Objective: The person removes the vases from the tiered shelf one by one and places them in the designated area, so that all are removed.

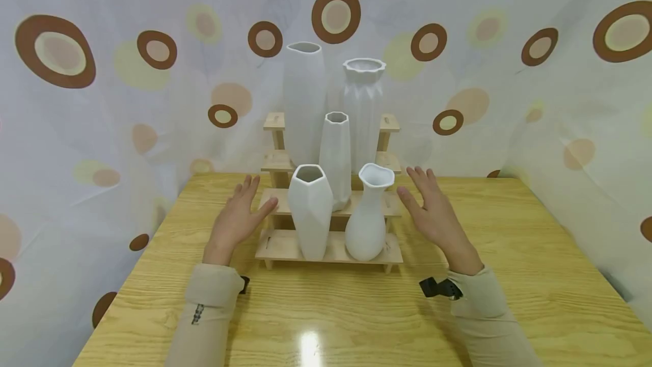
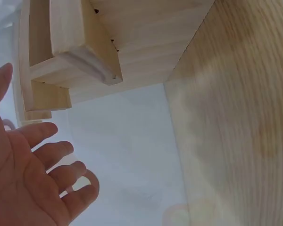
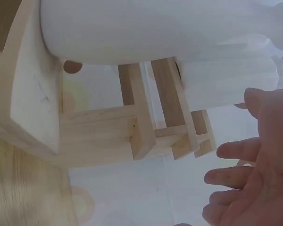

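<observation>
Two open hands flank a stepped wooden rack on the table: left hand and right hand, fingers straight, gripping nothing, palms turned inward as if framing it. Five white vases stand on its tiers, taller ones behind, faceted vase and curvy vase on the lowest.

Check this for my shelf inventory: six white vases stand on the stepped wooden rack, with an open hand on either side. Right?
Not quite: the head view shows five white vases on the stepped wooden rack, not six. The left hand and right hand are indeed open on either side.
</observation>
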Tool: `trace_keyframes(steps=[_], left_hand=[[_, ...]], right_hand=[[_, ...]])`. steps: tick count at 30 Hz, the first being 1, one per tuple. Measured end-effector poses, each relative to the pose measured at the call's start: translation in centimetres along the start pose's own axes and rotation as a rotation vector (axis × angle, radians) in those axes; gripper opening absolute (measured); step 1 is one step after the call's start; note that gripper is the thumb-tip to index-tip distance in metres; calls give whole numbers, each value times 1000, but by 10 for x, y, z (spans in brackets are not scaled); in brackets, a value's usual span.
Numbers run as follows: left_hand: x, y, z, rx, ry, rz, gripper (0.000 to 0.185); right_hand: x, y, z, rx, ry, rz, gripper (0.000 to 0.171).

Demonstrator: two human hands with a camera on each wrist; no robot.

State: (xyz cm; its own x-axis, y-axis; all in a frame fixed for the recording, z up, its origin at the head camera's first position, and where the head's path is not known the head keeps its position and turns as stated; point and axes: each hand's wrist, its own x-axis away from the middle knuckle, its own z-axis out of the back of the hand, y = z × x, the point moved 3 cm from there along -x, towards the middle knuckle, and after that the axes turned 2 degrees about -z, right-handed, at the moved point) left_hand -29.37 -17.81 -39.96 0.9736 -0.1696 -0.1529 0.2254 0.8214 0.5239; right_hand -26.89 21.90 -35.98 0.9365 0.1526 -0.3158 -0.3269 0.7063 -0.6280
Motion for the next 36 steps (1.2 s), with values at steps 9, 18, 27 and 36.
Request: trace_keyframes(steps=[9,18,27,36], left_hand=[[-1,-1,-1,130,-21,-8,87],[-7,-5,-8,192,-1,-24,86],[-7,-7,-14,232,-3,-32,84],[-11,-7,-19,296,-2,-65,83]], right_hand=[[2,-8,6,-129,150,69,51],[9,-27,14,-325,136,60,40],[9,-27,5,-560,23,79,36],[9,-32,-6,-646,-25,154,36]])
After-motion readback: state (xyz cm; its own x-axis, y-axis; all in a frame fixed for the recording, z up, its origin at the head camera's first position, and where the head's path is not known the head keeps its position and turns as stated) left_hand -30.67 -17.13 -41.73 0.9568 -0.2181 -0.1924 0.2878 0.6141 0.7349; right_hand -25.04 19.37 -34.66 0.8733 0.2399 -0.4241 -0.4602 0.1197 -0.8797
